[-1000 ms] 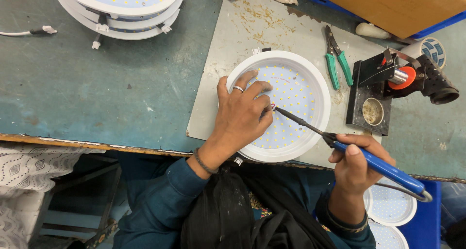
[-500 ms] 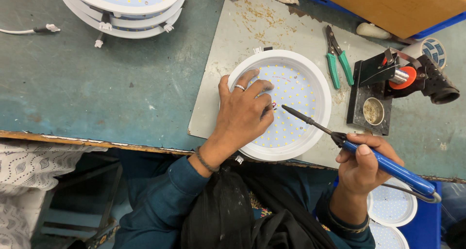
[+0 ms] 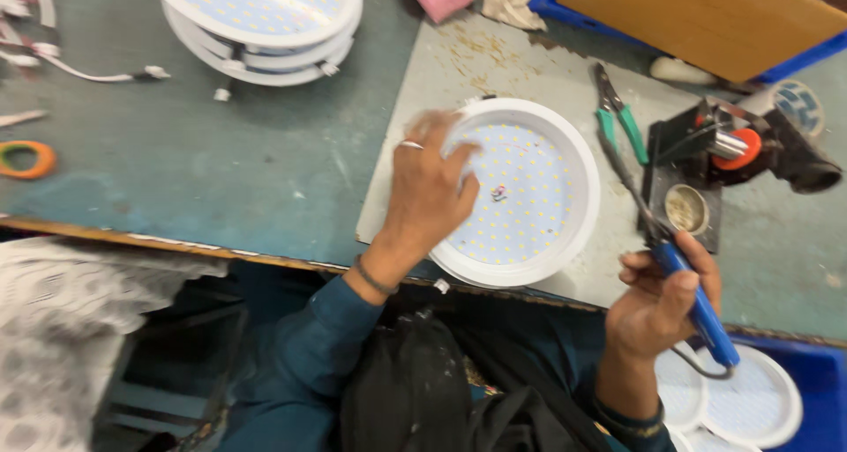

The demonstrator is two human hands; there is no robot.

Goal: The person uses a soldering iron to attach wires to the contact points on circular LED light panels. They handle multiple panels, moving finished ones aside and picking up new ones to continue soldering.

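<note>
A: Where is the round LED panel light?

B: Flat on the grey mat on the table, just in front of the person. The left hand lies over its left rim, fingers spread and blurred, pressing down on it rather than closed around it.

A: And the right hand?

B: Closed around the blue handle of a soldering iron. Its tip points up and away, off the right edge of the panel, close to the black iron stand.

A: How should this step be handled well?

B: In my judgement, keep the panel pinned so it cannot spin, and keep the left fingers off the small joint near the middle. Guide the hot tip over the rim, not across the diodes, and hold the handle well back from the metal.

A: Anything else close by?

B: Green-handled cutters lie beside the panel, a stack of finished lights sits at the far side of the table, and more lights rest in a blue bin below the right hand.
</note>
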